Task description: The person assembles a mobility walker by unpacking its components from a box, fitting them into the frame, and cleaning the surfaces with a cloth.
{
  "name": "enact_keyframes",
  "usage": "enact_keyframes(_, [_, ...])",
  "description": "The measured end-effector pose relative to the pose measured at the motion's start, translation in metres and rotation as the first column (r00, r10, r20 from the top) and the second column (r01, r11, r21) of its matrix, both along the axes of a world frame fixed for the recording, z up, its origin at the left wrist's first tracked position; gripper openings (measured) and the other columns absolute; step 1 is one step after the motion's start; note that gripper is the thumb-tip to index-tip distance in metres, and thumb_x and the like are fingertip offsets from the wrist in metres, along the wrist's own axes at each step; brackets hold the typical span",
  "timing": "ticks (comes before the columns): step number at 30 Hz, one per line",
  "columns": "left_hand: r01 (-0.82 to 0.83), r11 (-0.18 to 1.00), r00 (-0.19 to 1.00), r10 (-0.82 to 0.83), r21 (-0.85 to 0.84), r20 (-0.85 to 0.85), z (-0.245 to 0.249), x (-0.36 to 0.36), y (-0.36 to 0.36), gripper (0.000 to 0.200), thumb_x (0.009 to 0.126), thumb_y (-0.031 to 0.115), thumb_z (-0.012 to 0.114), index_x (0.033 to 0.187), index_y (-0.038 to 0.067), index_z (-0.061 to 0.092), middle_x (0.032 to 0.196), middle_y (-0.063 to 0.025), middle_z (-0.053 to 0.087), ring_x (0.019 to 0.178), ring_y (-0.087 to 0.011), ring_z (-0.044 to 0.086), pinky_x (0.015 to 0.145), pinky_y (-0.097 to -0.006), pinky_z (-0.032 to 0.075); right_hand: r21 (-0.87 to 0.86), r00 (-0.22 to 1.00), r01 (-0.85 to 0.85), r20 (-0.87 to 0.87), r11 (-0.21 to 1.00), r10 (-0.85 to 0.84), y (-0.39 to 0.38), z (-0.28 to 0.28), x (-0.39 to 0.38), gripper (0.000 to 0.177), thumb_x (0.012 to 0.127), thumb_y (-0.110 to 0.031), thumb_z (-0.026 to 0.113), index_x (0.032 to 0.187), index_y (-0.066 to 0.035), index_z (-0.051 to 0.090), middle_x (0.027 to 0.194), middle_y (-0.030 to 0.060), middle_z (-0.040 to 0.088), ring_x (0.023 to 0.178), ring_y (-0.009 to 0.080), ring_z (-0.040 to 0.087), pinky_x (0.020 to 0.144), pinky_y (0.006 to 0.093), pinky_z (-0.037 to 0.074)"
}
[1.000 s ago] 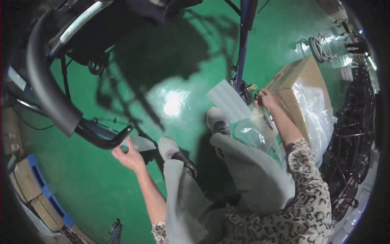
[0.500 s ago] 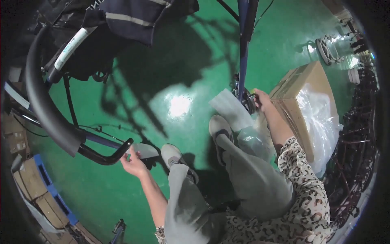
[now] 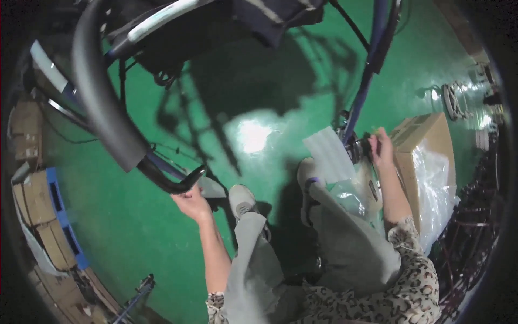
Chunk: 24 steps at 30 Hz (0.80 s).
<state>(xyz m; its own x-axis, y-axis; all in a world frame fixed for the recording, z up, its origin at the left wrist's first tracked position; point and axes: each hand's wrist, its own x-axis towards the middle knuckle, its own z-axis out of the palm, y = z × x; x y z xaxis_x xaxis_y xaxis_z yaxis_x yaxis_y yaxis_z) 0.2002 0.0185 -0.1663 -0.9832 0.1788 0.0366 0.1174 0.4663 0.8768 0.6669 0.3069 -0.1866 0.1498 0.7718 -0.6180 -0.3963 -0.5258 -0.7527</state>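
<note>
My left hand (image 3: 194,205) is beneath the hooked end of a black bar (image 3: 186,186). Its fingers look curled, but the bar partly covers them and whatever they grip. Beside those fingers is a pale sheet (image 3: 213,188). My right hand (image 3: 382,149) is raised with bent fingers, right of a small dark wheel (image 3: 355,150) at the foot of a blue frame leg (image 3: 358,102). A tiny yellowish-green spot shows at its fingertips, too small to name. A white foam sheet (image 3: 329,154) leans by the wheel. The frame also carries a thick black padded bar (image 3: 105,102).
A cardboard box (image 3: 418,132) with clear plastic wrap (image 3: 434,186) stands at right. Clear plastic (image 3: 348,195) lies near my right shin. Cartons (image 3: 39,202) and a blue pallet (image 3: 63,216) are at left. Dark fabric (image 3: 275,16) hangs overhead on the green floor's far side (image 3: 253,178).
The view has shifted, so the frame and box sit further right. My right hand has moved away from the wheel a little; my left hand is now more covered by the black bar.
</note>
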Motion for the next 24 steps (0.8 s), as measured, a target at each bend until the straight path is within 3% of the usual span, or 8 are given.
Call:
enact_keyframes(2, [0.021, 0.999, 1.0, -0.021, -0.025, -0.001, -0.009, -0.005, -0.006, 0.025, 0.083, 0.016, 0.074, 0.094, 0.006, 0.054, 0.079, -0.0016, 0.052, 0.063, -0.0111, 0.057, 0.063, -0.0243, 0.047, 0.012, 1.0, 0.001, -0.023, 1.0, 0.0, -0.003, 0.021, 0.011, 0.029, 0.091, -0.022, 0.065, 0.109, -0.002, 0.057, 0.083, 0.0081, 0.064, 0.059, 0.0131, 0.06, 0.052, 0.0206, 0.05])
enact_keyframes(4, [0.04, 0.998, 0.999, -0.039, -0.05, 0.01, -0.012, -0.006, -0.01, 0.023, 0.083, 0.017, 0.074, 0.09, 0.007, 0.054, 0.077, -0.0011, 0.053, 0.063, -0.0107, 0.057, 0.064, -0.0244, 0.046, 0.196, 0.959, -0.177, -0.185, 0.965, 0.214, -0.024, 0.07, -0.021, 0.031, 0.094, -0.025, 0.061, 0.113, -0.001, 0.056, 0.09, 0.0106, 0.064, 0.067, 0.0154, 0.064, 0.059, 0.0237, 0.054])
enact_keyframes(8, [0.068, 0.998, 0.989, -0.067, 0.001, 0.132, -0.004, 0.002, -0.007, 0.016, 0.08, 0.016, 0.074, 0.089, 0.006, 0.064, 0.073, -0.0011, 0.058, 0.065, -0.0127, 0.05, 0.065, -0.0253, 0.043, 0.105, 0.821, -0.512, -0.232, 0.852, 0.522, -0.062, 0.127, -0.116, 0.031, 0.096, -0.023, 0.058, 0.117, 0.0, 0.054, 0.095, 0.012, 0.063, 0.075, 0.0161, 0.066, 0.067, 0.0262, 0.056])
enact_keyframes(11, [0.091, 0.986, 0.982, -0.113, 0.138, 0.155, -0.003, 0.002, -0.016, 0.018, 0.08, 0.02, 0.075, 0.082, 0.005, 0.068, 0.094, -0.007, 0.068, 0.084, -0.018, 0.06, 0.077, -0.028, 0.047, 0.072, 0.593, -0.77, -0.284, 0.633, 0.754, -0.075, 0.132, -0.206, 0.032, 0.097, -0.021, 0.055, 0.12, 0.0, 0.053, 0.097, 0.0128, 0.063, 0.079, 0.0164, 0.066, 0.072, 0.0274, 0.056])
enact_keyframes(13, [0.193, 0.976, 0.959, -0.209, 0.098, 0.193, -0.007, -0.007, -0.026, 0.017, 0.08, 0.021, 0.075, 0.083, 0.005, 0.07, 0.109, -0.0098, 0.068, 0.1, -0.0204, 0.061, 0.085, -0.031, 0.048, 0.062, 0.396, -0.901, -0.286, 0.429, 0.873, -0.086, 0.129, -0.253, 0.033, 0.097, -0.021, 0.054, 0.122, 0.001, 0.053, 0.099, 0.0133, 0.063, 0.082, 0.0167, 0.066, 0.074, 0.028, 0.055])
enact_keyframes(14, [0.287, 0.946, 0.936, -0.311, 0.153, 0.163, -0.004, -0.008, -0.033, 0.015, 0.08, 0.021, 0.075, 0.081, 0.007, 0.07, 0.107, -0.0092, 0.067, 0.106, -0.0224, 0.06, 0.089, -0.031, 0.046, 0.054, 0.292, -0.946, -0.282, 0.32, 0.914, -0.095, 0.128, -0.272, 0.033, 0.098, -0.02, 0.053, 0.123, 0.001, 0.052, 0.1, 0.0136, 0.062, 0.083, 0.0169, 0.066, 0.076, 0.0284, 0.055])
enact_keyframes(19, [0.429, 0.842, 0.854, -0.496, 0.328, 0.157, 0.003, -0.012, -0.048, 0.013, 0.077, 0.016, 0.077, 0.086, 0.009, 0.07, 0.117, -0.0084, 0.06, 0.121, -0.0221, 0.05, 0.098, -0.0316, 0.038, 0.078, 0.12, -0.984, -0.361, 0.159, 0.925, -0.128, 0.088, -0.351, 0.033, 0.098, -0.019, 0.052, 0.125, 0.001, 0.052, 0.097, 0.0119, 0.065, 0.08, 0.0169, 0.067, 0.074, 0.0277, 0.057])
enact_keyframes(24, [0.521, 0.837, 0.853, -0.518, 0.166, -0.064, 0.007, -0.015, -0.051, 0.016, 0.076, 0.018, 0.078, 0.088, 0.01, 0.07, 0.117, -0.0109, 0.059, 0.122, -0.0222, 0.048, 0.102, -0.0352, 0.036, 0.083, 0.102, -0.984, -0.445, 0.155, 0.89, -0.157, 0.073, -0.378, 0.035, 0.098, -0.019, 0.053, 0.124, 0.003, 0.052, 0.093, 0.0099, 0.063, 0.079, 0.0132, 0.064, 0.074, 0.0251, 0.054])
